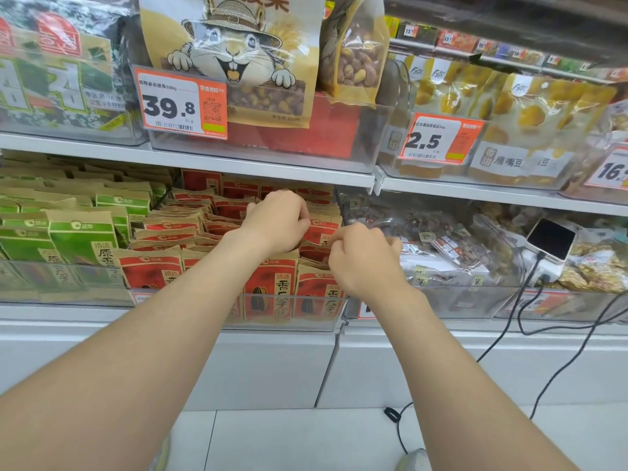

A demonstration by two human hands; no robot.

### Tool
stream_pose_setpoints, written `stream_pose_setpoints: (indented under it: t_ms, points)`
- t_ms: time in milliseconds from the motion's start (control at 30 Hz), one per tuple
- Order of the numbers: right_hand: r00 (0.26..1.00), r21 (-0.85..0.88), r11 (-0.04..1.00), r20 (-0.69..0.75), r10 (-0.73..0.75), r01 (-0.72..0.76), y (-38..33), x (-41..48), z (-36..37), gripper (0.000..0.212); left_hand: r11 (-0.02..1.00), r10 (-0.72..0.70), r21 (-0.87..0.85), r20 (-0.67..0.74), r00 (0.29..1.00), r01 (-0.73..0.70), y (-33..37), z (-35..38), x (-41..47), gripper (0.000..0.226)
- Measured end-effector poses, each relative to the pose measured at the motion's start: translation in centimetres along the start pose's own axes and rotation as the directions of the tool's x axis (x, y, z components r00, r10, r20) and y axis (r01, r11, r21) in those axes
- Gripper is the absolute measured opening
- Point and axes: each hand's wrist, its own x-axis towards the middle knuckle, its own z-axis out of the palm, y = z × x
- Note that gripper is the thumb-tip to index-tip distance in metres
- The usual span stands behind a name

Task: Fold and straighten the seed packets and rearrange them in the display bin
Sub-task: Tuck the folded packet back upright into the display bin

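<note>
1. Shop shelf (85, 312): red seed packets (272, 283) stand packed in the clear display bin (306, 322).
2. Left hand (275, 222) and right hand (360, 256) each pinch packet tops near its right wall.
3. Probably light, creasable paper; grip top edges.

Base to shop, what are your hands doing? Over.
Left hand curled on red packets. Right hand pinching one too. Clear bin packed. Nothing blocking.

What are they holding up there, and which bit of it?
Red seed packets. The left grip curls over the top edges of some standing in the display bin; the right grip pinches one packet's top edge beside it.
</note>
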Motion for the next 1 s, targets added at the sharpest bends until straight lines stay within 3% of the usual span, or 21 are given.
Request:
stream_pose_setpoints:
  t_ms: [67, 133, 267, 433, 633, 733, 800, 900, 1000]
  points:
    - [0.998, 0.022, 1.0, -0.061, 0.023, -0.022, 0.0, 0.1, 0.0, 0.033, 0.999, -0.016, -0.045, -0.047, 0.999, 0.014, -0.1, 0.4, 0.1, 0.006]
    - [0.994, 0.06, 0.997, -0.092, 0.051, -0.045, -0.2, 0.2, 0.0, 0.032, 0.998, -0.027, -0.064, -0.087, 0.996, 0.022, 0.0, 0.6, 0.1, 0.014]
    - [0.997, 0.049, 0.997, -0.05, 0.064, -0.061, -0.3, 0.0, 0.1, 0.031, 0.999, -0.02, -0.038, -0.14, 0.99, 0.014, 0.8, 0.7, 0.0, 0.021]
    - [0.995, 0.045, 0.996, -0.055, 0.084, -0.081, -0.1, -0.1, -0.2, 0.03, 0.999, -0.014, -0.048, -0.161, 0.987, 0.006, 1.2, 0.1, -0.9, 0.007]
    - [0.966, 0.187, 0.977, -0.214, 0.143, -0.103, 1.0, -0.4, -1.1, 0.02, 0.99, 0.126, 0.103, -0.302, 0.945, -0.099, 2.3, -1.4, -3.7, 0.014]
    - [0.964, 0.367, 0.93, -0.237, 0.118, -0.024, 1.5, -0.9, -1.4, 0.039, 0.968, 0.25, 0.101, -0.436, 0.864, -0.229, 2.6, -1.7, -6.1, 0.014]
    - [0.974, 0.418, 0.907, -0.219, 0.049, 0.048, 1.6, -1.2, -1.7, 0.04, 0.95, 0.297, 0.078, -0.532, 0.793, -0.303, 2.6, -2.1, -7.4, 0.01]
    - [0.963, 0.499, 0.851, -0.267, -0.027, 0.163, 1.5, -2.0, -2.8, 0.022, 0.931, 0.244, -0.057, -0.64, 0.729, -0.362, 3.0, -3.4, -8.5, 0.007]
    - [0.903, 0.542, 0.777, -0.424, -0.075, 0.319, 1.3, -3.1, -3.9, 0.023, 0.892, 0.174, -0.2, -0.676, 0.716, -0.405, 3.9, -5.1, -9.2, 0.011]
